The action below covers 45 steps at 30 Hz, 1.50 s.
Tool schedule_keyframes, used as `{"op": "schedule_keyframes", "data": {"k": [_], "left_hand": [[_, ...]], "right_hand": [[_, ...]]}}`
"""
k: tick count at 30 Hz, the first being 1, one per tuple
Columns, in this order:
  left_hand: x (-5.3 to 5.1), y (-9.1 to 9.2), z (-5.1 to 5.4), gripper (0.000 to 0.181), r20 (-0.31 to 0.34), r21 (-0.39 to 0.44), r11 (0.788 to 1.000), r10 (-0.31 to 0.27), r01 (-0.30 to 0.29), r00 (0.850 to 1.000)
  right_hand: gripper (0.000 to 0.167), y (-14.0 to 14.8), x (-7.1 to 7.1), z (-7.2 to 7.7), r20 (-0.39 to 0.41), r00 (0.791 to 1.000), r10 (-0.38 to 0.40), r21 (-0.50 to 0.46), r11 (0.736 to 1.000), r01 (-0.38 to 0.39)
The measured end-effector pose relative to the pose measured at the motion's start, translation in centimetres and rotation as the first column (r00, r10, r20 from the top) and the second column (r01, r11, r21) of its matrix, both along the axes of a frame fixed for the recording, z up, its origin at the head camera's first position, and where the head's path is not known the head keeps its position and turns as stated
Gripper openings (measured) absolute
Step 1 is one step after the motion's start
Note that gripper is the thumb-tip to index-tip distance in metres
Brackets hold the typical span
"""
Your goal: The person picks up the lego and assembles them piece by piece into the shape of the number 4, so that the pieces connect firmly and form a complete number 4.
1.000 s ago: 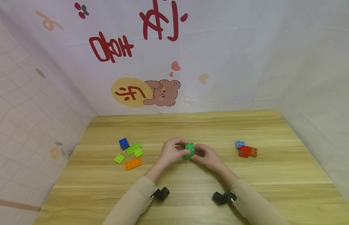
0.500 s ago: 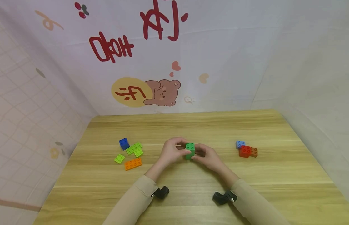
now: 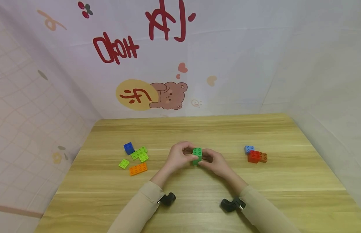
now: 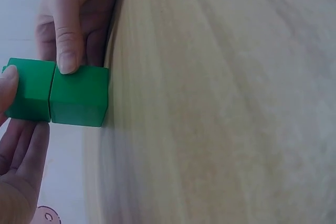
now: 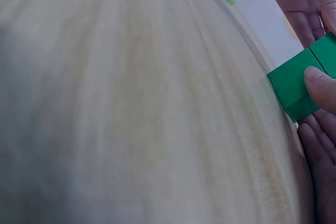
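- Left hand [image 3: 177, 157]: thumb and fingers pinch the upper green block [image 4: 34, 88] from opposite sides.
- Right hand [image 3: 216, 163]: thumb laid on a face of the lower green block [image 4: 80, 98], fingers on the opposite side; pinching.
- Green blocks: one above the other, upright, at mid-table between the two hands; a thin line marks where they meet. Studs show on top of the upper one.
- Base of the pair: seems to meet the wooden tabletop [image 3: 197, 132], though the steep angle of the wrist views leaves contact short of certain.
- To the person's left, well apart from the hands: a dark blue block [image 3: 129, 148], just beside a stepped group of lime plates [image 3: 139, 153]; nearer the person, a small lime plate [image 3: 123, 163] and a longer orange plate [image 3: 138, 169].
- To the person's right, well apart: a light blue block [image 3: 249, 149], a red block [image 3: 254, 157] in front of it, and a brown block [image 3: 263, 157] directly beside the red.
- Beige sleeves [image 3: 136, 210] cover both forearms; a black wrist device [image 3: 168, 199] shows at each cuff.
- Behind the table: a pale cloth [image 3: 238, 58] printed with red lettering and a bear.
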<state>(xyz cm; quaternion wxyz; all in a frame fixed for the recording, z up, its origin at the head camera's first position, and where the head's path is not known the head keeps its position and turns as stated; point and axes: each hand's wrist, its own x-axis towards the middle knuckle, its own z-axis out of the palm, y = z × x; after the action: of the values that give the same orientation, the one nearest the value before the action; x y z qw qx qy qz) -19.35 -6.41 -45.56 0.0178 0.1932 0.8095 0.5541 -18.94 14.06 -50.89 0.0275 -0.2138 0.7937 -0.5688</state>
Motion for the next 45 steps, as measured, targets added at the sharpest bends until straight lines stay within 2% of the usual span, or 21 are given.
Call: {"op": "schedule_keyframes", "data": {"k": [2,11,21,23,30,45], "left_hand": [[0.0,0.1,0.0,0.026,-0.003,-0.001,1.0,0.001,-0.001,1.0],[-0.1,0.2,-0.3,0.026,0.007,0.011,1.0,0.016,-0.016,1.0],[-0.2,0.2,-0.4,0.027,-0.003,0.03,1.0,0.0,0.0,1.0],[-0.2,0.2,-0.4,0.027,-0.006,0.024,1.0,-0.001,0.001,1.0],[-0.2,0.1,-0.6,0.027,-0.019,0.014,1.0,-0.008,0.008,1.0],[-0.1,-0.2,-0.8,0.029,-0.008,0.019,1.0,-0.008,0.008,1.0]], "right_hand": [[0.039,0.2,-0.2,-0.5,0.001,1.0,0.0,-0.011,1.0,0.0],[0.038,0.3,-0.2,-0.3,-0.003,1.0,0.0,-0.009,1.0,0.0],[0.038,0.3,-0.3,-0.4,0.001,1.0,-0.011,-0.008,1.0,0.011],[0.038,0.2,-0.1,-0.1,-0.004,1.0,-0.012,-0.006,1.0,0.012],[0.034,-0.3,1.2,2.9,-0.027,1.0,0.001,0.021,1.0,0.0],[0.034,-0.5,1.4,2.8,-0.032,0.999,-0.003,0.019,1.0,0.003]]}}
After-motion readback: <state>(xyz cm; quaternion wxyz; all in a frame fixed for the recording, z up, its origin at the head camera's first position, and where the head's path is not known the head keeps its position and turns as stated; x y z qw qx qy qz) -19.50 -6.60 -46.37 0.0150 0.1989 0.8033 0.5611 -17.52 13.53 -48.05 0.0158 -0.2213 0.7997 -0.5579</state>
